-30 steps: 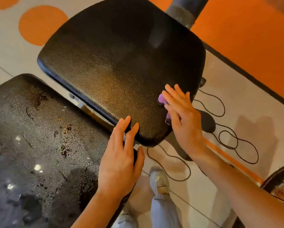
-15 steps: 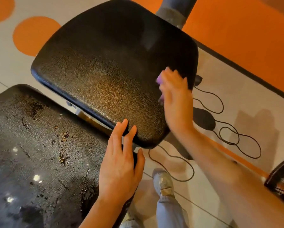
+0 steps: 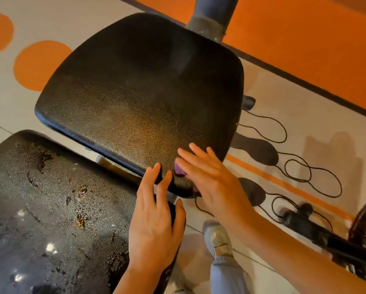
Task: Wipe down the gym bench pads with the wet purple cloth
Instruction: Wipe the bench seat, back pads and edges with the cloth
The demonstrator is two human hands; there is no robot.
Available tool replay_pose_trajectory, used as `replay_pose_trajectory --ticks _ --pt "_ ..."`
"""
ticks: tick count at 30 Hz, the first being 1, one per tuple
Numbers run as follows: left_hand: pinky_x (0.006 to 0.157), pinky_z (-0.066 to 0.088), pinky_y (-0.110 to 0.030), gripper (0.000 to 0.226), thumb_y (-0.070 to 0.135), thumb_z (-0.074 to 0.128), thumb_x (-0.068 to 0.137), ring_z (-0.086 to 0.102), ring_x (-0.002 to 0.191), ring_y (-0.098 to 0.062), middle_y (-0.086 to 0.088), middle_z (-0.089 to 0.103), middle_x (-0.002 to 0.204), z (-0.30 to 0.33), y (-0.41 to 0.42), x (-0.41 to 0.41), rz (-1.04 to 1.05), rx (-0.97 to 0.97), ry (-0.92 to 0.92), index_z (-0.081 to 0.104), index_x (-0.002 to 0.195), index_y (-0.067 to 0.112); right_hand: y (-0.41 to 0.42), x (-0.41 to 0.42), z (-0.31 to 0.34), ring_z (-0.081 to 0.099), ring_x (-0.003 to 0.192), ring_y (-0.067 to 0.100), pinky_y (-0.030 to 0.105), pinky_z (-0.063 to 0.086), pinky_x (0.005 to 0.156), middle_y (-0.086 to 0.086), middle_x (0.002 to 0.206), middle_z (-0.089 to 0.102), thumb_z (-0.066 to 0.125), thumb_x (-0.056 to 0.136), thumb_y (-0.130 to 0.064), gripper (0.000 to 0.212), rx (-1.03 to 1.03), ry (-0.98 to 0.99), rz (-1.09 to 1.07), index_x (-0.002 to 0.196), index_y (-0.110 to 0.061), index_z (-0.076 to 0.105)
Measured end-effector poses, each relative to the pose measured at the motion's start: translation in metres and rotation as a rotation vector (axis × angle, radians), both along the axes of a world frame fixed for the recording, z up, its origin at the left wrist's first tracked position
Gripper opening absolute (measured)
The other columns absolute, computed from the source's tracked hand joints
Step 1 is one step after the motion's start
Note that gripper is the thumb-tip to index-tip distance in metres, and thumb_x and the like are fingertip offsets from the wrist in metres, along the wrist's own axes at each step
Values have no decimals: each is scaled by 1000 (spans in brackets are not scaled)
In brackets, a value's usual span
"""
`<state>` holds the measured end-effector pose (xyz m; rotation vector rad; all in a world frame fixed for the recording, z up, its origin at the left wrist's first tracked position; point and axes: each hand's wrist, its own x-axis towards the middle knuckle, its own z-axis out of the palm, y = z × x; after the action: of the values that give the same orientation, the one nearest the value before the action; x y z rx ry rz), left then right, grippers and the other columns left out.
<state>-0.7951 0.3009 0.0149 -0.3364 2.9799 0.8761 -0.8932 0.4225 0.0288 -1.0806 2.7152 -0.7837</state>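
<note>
Two black textured bench pads fill the view: a squarish seat pad [image 3: 139, 90] in the middle and a longer pad [image 3: 50, 209] at lower left, wet and scuffed. My right hand [image 3: 209, 177] presses flat with straight fingers on the purple cloth [image 3: 179, 170] at the seat pad's near right corner; only a small piece of cloth shows beside the fingers. My left hand [image 3: 156, 219] rests flat across the gap, its palm on the long pad's end and its fingertips touching the seat pad's near edge.
A grey support post [image 3: 211, 15] rises behind the seat pad. Black looping cables [image 3: 305, 172] and a dark bar [image 3: 317, 232] lie on the orange-and-beige floor at right. My shoe [image 3: 218, 238] and trouser leg stand below the hands.
My right hand has slid the cloth from the seat pad's right edge back toward me to its near right corner. My left hand has stayed in place. The view shifted slightly.
</note>
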Motion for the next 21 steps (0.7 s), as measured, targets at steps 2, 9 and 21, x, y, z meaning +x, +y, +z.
replay_pose_trajectory --ticks 2,9,21 --pt "110 38 -34 52 31 46 93 26 145 -23 -9 28 154 0 0 -2 14 8 -1 40 140 10 6 -36 -7 53 121 41 62 35 102 21 124 62 57 82 8 34 -17 60 -5 114 2 64" --pt "113 32 -35 55 31 46 92 24 147 -23 -6 26 155 -5 1 -1 35 7 17 37 143 12 -11 -29 -19 37 138 28 50 23 117 11 139 53 51 92 0 38 -198 -19 -495 129 -5 56" --pt "112 28 -34 55 39 45 92 21 149 -20 4 22 155 -6 1 -1 57 76 26 37 143 19 3 -49 -34 35 140 28 56 32 111 11 142 49 47 95 -3 38 -406 -110 -702 132 -7 53"
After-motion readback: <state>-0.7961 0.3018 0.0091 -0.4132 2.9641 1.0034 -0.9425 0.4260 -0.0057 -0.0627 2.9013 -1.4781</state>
